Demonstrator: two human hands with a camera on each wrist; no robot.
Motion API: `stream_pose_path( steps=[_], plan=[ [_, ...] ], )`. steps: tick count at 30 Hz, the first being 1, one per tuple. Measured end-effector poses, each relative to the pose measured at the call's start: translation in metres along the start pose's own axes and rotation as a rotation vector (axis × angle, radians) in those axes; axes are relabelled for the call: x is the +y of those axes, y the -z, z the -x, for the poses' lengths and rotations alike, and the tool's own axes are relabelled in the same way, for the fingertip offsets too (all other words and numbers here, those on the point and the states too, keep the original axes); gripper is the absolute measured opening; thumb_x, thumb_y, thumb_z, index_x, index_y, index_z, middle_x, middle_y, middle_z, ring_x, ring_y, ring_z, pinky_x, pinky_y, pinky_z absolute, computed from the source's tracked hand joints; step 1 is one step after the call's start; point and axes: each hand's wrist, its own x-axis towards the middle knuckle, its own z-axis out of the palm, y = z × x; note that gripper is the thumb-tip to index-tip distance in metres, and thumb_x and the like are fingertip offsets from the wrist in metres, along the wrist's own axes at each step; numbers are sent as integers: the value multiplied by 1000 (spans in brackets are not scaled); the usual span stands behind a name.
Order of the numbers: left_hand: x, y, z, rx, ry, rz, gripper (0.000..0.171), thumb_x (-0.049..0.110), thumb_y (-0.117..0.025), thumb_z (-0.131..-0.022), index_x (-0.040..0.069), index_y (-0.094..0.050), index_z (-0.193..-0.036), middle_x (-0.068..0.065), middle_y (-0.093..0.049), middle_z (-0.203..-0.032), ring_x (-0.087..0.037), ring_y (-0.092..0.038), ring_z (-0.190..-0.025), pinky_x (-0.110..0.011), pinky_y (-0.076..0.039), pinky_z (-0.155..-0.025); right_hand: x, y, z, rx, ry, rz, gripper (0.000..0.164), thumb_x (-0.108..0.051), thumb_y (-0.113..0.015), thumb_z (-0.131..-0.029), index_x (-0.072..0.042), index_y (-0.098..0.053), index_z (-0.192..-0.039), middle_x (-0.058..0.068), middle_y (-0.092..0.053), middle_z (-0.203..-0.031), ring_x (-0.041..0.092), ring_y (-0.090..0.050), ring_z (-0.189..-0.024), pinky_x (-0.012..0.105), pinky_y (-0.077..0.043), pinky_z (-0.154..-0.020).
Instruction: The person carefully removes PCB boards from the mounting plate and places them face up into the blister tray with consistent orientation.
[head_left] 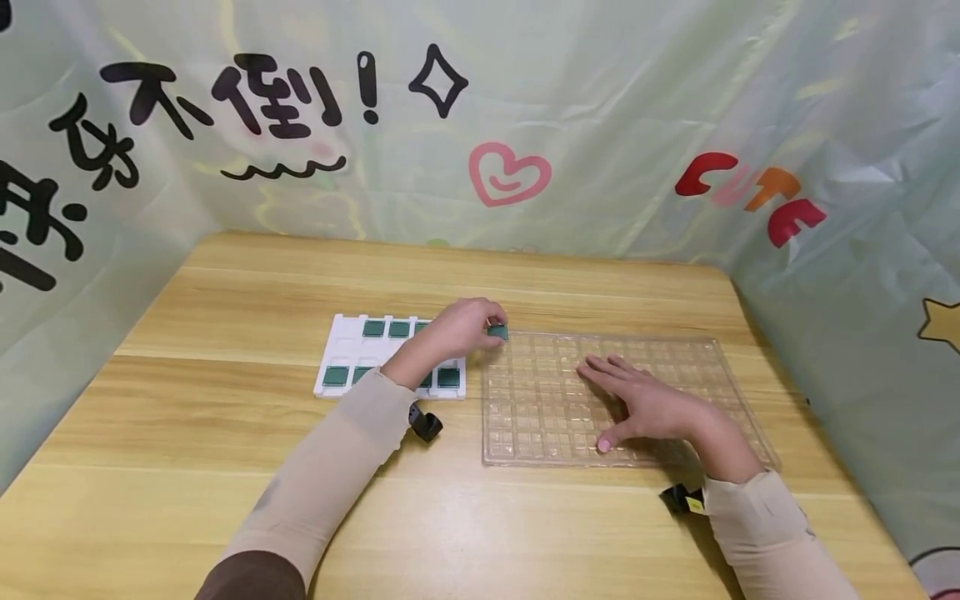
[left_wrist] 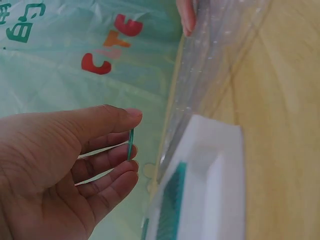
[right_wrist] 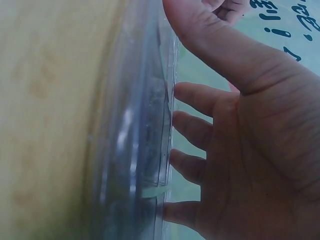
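My left hand pinches a small thin green chip between thumb and fingers, held at the upper left corner of a clear plastic tray. In the left wrist view the chip is seen edge-on. Under and beside the left forearm lies a white tray with several green chips in its pockets, some hidden by the hand and wrist. My right hand rests with spread fingers on the clear tray, its fingertips touching the top surface.
A wooden table carries both trays side by side. Behind it hangs a pale green printed cloth with lettering and a pink heart. Black wrist devices sit at both cuffs.
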Motion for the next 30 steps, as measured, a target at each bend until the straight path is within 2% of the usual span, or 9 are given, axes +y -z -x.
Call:
stream_pose_path(
  steps=[10, 19, 30],
  plan=[
    [-2, -11, -2, 13, -12, -25, 34, 27, -72, -91, 12, -68, -122, -1, -66, -112, -14, -61, -100, -30, -51, -84, 0, 1, 0, -3, -5, -10, 114, -62, -77, -68, -11, -25, -156, 15, -12, -162, 45, -3, -145, 75, -9, -104],
    [-3, -21, -4, 10, -41, -63, 33, 27, -72, -91, 13, -69, -121, 0, -67, -112, -13, -56, -86, -29, -47, -76, 1, -1, 2, -8, -8, -5, 113, -61, -77, -68, -11, -26, -156, 15, -12, -162, 46, -3, -145, 75, -9, -104],
    [-3, -21, -3, 2, -15, -99, 36, 28, -71, -91, 14, -67, -125, -2, -64, -124, -17, -59, -104, -32, -49, -87, 2, 0, 1, -10, -15, -3, 114, -62, -77, -68, -12, -24, -156, 14, -11, -162, 44, -1, -145, 75, -8, -104]
  ],
)
